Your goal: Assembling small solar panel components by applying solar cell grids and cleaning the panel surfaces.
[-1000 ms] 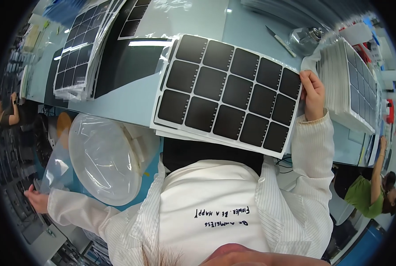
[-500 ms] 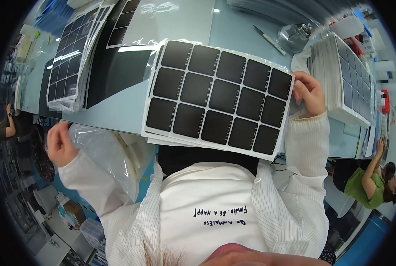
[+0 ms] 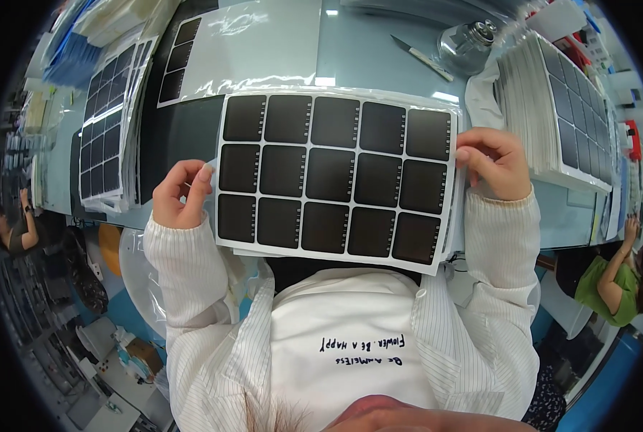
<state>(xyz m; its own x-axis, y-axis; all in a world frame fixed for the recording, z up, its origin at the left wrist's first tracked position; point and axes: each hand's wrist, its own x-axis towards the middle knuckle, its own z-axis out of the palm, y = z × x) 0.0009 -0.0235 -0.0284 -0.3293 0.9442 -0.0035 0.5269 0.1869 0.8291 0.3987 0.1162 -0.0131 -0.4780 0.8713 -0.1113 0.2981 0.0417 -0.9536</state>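
Note:
A white sheet with rows of black rounded rectangles (image 3: pixel 330 174) spans the space between my hands, over the near edge of the table. Under it, more white sheets and clear film edges stick out slightly. My right hand (image 3: pixel 495 162) pinches the right edge of this sheet stack between thumb and fingers. My left hand (image 3: pixel 182 194) is beside the left edge, its fingers curled and the thumb against the index finger. Whether it grips the edge film there cannot be made out.
At left lies a pile of similar black-patterned sheets (image 3: pixel 105 129). A tall stack of them (image 3: pixel 577 115) stands at right. Behind are a craft knife (image 3: pixel 423 59), a glass jar with a metal top (image 3: pixel 467 45) and a glossy pale sheet (image 3: pixel 264 50). A person in green (image 3: pixel 609 288) sits at far right.
My left hand has come up and right to the sheet's left edge. The sheet has turned nearly level and shifted a little left, with my right hand still on it.

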